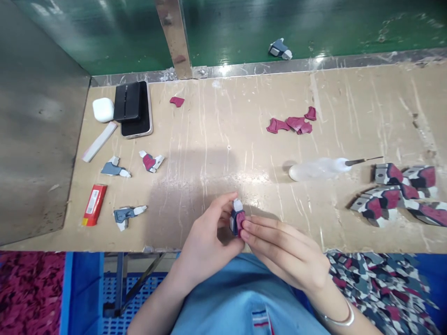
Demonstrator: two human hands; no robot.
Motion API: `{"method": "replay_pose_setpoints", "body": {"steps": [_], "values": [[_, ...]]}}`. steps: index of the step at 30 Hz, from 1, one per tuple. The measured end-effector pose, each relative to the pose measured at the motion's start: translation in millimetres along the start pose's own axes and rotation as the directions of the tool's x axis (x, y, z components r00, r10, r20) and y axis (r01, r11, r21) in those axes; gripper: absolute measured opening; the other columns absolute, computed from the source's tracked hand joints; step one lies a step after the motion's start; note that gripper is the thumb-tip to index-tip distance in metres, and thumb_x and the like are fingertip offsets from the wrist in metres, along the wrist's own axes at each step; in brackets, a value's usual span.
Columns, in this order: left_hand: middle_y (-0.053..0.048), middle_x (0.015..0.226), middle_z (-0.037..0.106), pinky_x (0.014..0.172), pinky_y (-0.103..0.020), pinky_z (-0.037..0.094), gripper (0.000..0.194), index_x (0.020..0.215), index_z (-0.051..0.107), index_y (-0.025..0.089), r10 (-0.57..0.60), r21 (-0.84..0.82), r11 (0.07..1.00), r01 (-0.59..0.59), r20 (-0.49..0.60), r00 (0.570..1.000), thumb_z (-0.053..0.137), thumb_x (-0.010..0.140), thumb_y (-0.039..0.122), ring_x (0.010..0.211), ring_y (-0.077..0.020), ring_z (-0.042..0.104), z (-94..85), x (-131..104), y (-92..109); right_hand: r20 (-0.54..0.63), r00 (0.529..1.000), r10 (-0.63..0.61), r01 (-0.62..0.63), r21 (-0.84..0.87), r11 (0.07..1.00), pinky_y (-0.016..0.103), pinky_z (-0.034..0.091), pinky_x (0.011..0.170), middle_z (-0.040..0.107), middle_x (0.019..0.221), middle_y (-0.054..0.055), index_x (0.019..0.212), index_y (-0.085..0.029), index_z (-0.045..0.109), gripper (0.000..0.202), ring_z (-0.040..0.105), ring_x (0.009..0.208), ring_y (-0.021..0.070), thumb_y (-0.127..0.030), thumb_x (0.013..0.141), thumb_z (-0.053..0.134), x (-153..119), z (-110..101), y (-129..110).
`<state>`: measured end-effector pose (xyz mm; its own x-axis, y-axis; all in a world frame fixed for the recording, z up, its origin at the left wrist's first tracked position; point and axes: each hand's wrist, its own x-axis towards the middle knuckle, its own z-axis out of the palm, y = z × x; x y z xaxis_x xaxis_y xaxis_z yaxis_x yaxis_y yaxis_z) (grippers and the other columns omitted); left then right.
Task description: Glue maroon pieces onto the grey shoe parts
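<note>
Near the table's front edge, my left hand (211, 235) grips a small grey-blue plastic toy part (233, 224) with a white tip between thumb and fingers. A maroon panel (240, 220) lies against the part's right side. On that panel rest the closed fingertips of my right hand (284, 242), which presses from the right. Beyond both hands, several loose maroon panels (295, 123) lie on the table, with a single maroon panel (177, 101) farther left. Left of my hands are a toy part with a maroon panel (149, 162) and two grey-blue parts, one nearer (125, 215), one farther (112, 167).
A translucent bottle with a thin nozzle (319, 168) lies at right, beside a cluster of panelled toy parts (384, 200). At left are a red box (94, 204), black devices (134, 109) and a white case (103, 110). One part (280, 49) sits on the green belt. Filled bins stand below.
</note>
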<state>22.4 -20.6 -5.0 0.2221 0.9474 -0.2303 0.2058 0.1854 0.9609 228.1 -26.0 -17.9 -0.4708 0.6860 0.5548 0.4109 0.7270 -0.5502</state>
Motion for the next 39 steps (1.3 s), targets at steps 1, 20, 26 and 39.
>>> {"method": "replay_pose_setpoints", "body": {"steps": [1, 20, 26, 39], "values": [[-0.001, 0.111, 0.079, 0.087, -0.030, 0.070, 0.065, 0.144, 0.062, 0.026, -0.003, 0.001, 1.000, 0.003, 0.002, 1.000, 0.072, 0.082, 0.010, 0.090, -0.0157, 0.079, 0.0, 0, -1, -0.004, 1.000, 0.005, -0.005, 0.021, 1.000, 0.035, 0.075, 0.100, 0.087, 0.117, 0.009, 0.141, -0.013, 0.074, 0.039, 0.083, 0.120, 0.0259, -0.004, 0.103, 0.068, 1, 0, 1], [-0.009, 0.113, 0.083, 0.085, -0.035, 0.071, 0.059, 0.145, 0.063, 0.025, -0.117, -0.390, 0.910, 0.143, 0.090, 0.989, 0.087, 0.092, 0.036, 0.099, -0.0247, 0.084, -3.8, 1, -2, -0.161, 0.920, 0.358, -0.264, 0.418, 0.869, 0.035, 0.071, 0.089, 0.084, 0.107, 0.004, 0.119, -0.025, 0.070, 0.029, 0.081, 0.099, 0.0204, -0.005, 0.098, 0.072, 5, 17, -3], [-0.008, 0.112, 0.085, 0.090, -0.035, 0.071, 0.058, 0.144, 0.068, 0.026, -0.081, -0.546, 0.826, 0.139, 0.129, 0.988, 0.090, 0.093, 0.042, 0.106, -0.0261, 0.085, -2.0, 5, -10, -0.281, 0.875, 0.394, -0.265, 0.404, 0.876, 0.034, 0.068, 0.077, 0.081, 0.091, 0.002, 0.113, -0.025, 0.072, 0.024, 0.076, 0.085, 0.0198, -0.008, 0.097, 0.078, 3, 28, -4], [0.003, 0.115, 0.089, 0.090, -0.016, 0.069, 0.049, 0.135, 0.080, 0.042, 0.044, -0.557, 0.827, -0.075, -0.070, 0.997, 0.086, 0.096, 0.013, 0.100, -0.0136, 0.087, 6.7, -1, 3, -0.145, 0.830, 0.539, -0.392, 0.537, 0.747, 0.032, 0.068, 0.091, 0.078, 0.104, 0.003, 0.119, -0.028, 0.071, 0.036, 0.078, 0.100, 0.0191, -0.005, 0.092, 0.072, 8, 28, -12]]}}
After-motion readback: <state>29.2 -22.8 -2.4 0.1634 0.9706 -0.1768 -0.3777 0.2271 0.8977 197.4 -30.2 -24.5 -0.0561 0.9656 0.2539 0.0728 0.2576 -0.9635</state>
